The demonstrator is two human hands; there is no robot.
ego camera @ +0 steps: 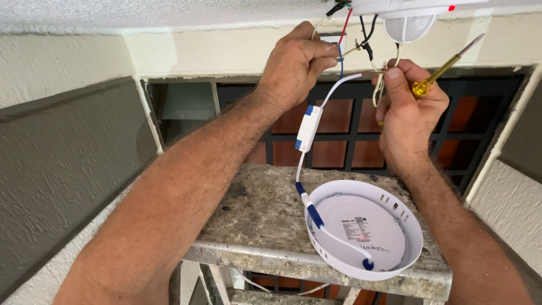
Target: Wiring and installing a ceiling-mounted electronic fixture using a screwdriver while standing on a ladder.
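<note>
left hand (pixel 294 63): pinching thin ceiling wires (pixel 342 39) | right hand (pixel 407 110): gripping yellow-handled screwdriver (pixel 446 66), shaft angled up-right, beside wires

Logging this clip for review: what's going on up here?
A person works with both hands on loose wires at the ceiling. The left hand pinches some of the wires; the right hand holds others plus a yellow-handled screwdriver. A round white lamp housing lies open side up on the stepladder top, cabled to a small white driver box hanging in mid-air.
</note>
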